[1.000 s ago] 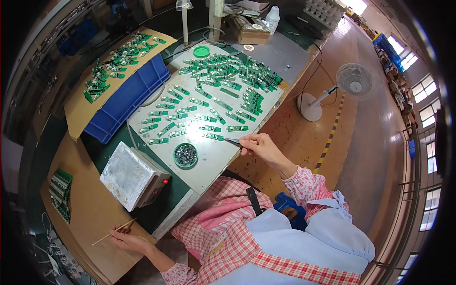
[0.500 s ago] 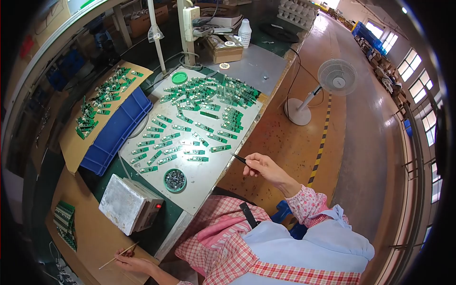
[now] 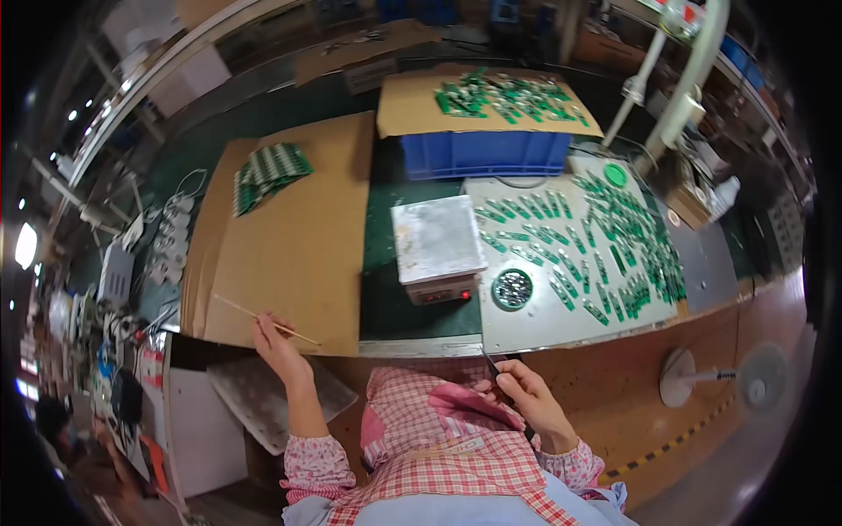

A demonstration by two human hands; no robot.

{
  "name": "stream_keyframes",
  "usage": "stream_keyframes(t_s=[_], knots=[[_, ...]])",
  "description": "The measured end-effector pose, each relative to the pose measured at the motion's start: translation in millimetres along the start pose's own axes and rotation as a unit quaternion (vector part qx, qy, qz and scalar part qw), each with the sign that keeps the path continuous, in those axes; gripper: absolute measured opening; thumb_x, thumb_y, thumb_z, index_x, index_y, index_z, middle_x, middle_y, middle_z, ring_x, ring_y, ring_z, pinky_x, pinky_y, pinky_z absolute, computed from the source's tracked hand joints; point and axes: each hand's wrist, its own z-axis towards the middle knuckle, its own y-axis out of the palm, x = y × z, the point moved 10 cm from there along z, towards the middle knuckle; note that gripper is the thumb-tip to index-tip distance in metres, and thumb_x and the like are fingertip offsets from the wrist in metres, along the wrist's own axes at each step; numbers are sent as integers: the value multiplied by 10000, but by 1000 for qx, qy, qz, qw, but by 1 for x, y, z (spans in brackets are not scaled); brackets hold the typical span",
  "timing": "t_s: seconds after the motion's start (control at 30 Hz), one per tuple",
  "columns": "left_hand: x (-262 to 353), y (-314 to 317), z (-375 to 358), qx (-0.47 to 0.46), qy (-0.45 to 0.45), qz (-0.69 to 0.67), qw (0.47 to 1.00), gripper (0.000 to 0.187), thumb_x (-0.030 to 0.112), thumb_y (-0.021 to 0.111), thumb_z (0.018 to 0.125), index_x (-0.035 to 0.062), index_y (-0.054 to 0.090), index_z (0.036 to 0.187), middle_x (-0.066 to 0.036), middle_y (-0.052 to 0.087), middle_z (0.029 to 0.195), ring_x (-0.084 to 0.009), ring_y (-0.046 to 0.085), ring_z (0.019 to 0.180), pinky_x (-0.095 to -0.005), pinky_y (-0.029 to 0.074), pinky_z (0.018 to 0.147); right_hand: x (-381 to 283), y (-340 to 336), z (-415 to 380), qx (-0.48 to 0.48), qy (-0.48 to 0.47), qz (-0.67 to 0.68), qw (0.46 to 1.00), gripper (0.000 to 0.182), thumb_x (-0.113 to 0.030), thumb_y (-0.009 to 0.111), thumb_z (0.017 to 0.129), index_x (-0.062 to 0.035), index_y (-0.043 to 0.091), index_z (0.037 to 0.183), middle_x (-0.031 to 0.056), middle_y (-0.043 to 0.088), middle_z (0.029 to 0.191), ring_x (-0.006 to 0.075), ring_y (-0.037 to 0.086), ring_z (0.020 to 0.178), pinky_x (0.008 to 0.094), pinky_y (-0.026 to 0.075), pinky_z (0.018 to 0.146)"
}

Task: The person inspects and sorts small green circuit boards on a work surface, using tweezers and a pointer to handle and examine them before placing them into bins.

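Observation:
My left hand (image 3: 281, 351) is closed around a thin wooden stick (image 3: 235, 307) over the front edge of a cardboard sheet (image 3: 289, 254). My right hand (image 3: 533, 401) grips black tweezers (image 3: 491, 361), their tip near the bench's front edge, in front of my checked apron (image 3: 438, 473). Beyond the tweezers, a round green dish (image 3: 512, 289) of small dark parts sits on a white board (image 3: 535, 324). Rows of small green circuit boards (image 3: 561, 235) lie there too. Left of the dish stands a metal-topped hot plate (image 3: 438, 241) with a red light.
Joined green circuit boards (image 3: 270, 174) lie on the cardboard sheet. Behind the hot plate, a blue crate (image 3: 487, 156) carries cardboard with more circuit boards (image 3: 509, 98). A lamp post (image 3: 684, 96) rises at back right; a fan (image 3: 759, 386) stands on the floor. Another person (image 3: 79, 447) is at far left.
The view has swung left, bringing the cardboard sheet to the front. My right hand with the tweezers has drawn back from the white board toward my apron. The left hand keeps the stick.

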Motion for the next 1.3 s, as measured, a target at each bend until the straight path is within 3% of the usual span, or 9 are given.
stream_keyframes(t_s=[0.23, 0.4, 0.5, 0.67, 0.73, 0.83, 0.93, 1.1, 1.3], knots=[[-17, -44, -18, -9, -60, 32, 998, 223, 212, 444, 1016, 28, 569, 1001, 36, 389, 679, -37, 367, 560, -206, 301, 481, 5, 75, 22, -137, 63, -117, 982, 250, -180, 470, 1008, -17, 444, 1195, 83, 631, 1026, 87, 583, 907, 218, 478, 781], [-18, -42, -18, -32, -86, 59, 994, 233, 208, 452, 1012, 17, 585, 996, 50, 362, 669, -24, 321, 554, -206, 275, 469, 18, 99, 40, -145, 18, -170, 975, 235, -185, 473, 1005, 7, 468, 1141, 74, 657, 927, 76, 578, 690, 221, 479, 609], [-6, -32, -2, -64, -60, 155, 984, 241, 212, 471, 1003, 12, 604, 991, 21, 406, 668, -47, 356, 564, -225, 312, 482, 21, 114, 45, -145, 13, -235, 961, 237, -180, 476, 1001, 17, 470, 1131, 84, 663, 923, 82, 588, 701, 225, 489, 630], [-8, -10, 77, -93, 208, 433, 872, 205, 185, 487, 971, 30, 611, 1023, -130, 603, 775, -279, 576, 677, -399, 443, 600, 30, 132, 60, -147, -67, -296, 941, 283, -173, 536, 964, 4, 460, 1172, 95, 675, 837, 141, 648, 712, 280, 510, 621], [-17, 1, 107, -134, 217, 509, 822, 202, 151, 486, 943, 37, 601, 1063, -206, 636, 908, -409, 597, 845, -495, 466, 701, 20, 145, 66, -137, -79, -300, 941, 288, -178, 546, 960, 1, 465, 1171, 107, 673, 849, 159, 659, 701, 303, 511, 605], [-13, 19, 127, -106, 303, 558, 765, 214, 148, 495, 933, 52, 598, 1094, -198, 613, 963, -399, 597, 872, -490, 478, 710, -9, 159, 82, -55, -195, -332, 921, 252, -166, 578, 933, -8, 506, 1116, 143, 655, 887, 249, 662, 645, 355, 511, 578], [-20, 28, 134, -96, 256, 615, 740, 219, 153, 510, 925, 76, 604, 1107, -190, 594, 1012, -397, 586, 891, -482, 483, 724, -41, 176, 100, 23, -345, -416, 841, 204, -147, 598, 905, -19, 534, 1051, 154, 625, 863, 298, 643, 641, 377, 510, 574], [-18, 24, 130, -99, 279, 579, 760, 229, 159, 530, 916, 66, 612, 1109, -173, 593, 989, -367, 573, 893, -459, 475, 753, -65, 220, 146, 84, -449, -512, 728, 148, -127, 625, 851, -39, 537, 932, 137, 574, 789, 309, 624, 701, 406, 498, 562], [-18, 22, 127, -94, 308, 574, 753, 241, 143, 546, 911, 53, 614, 1123, -159, 568, 999, -340, 553, 900, -435, 455, 785, -53, 244, 190, 97, -407, -548, 725, 167, -151, 664, 818, -52, 569, 915, 116, 607, 798, 307, 626, 724, 403, 498, 560]])
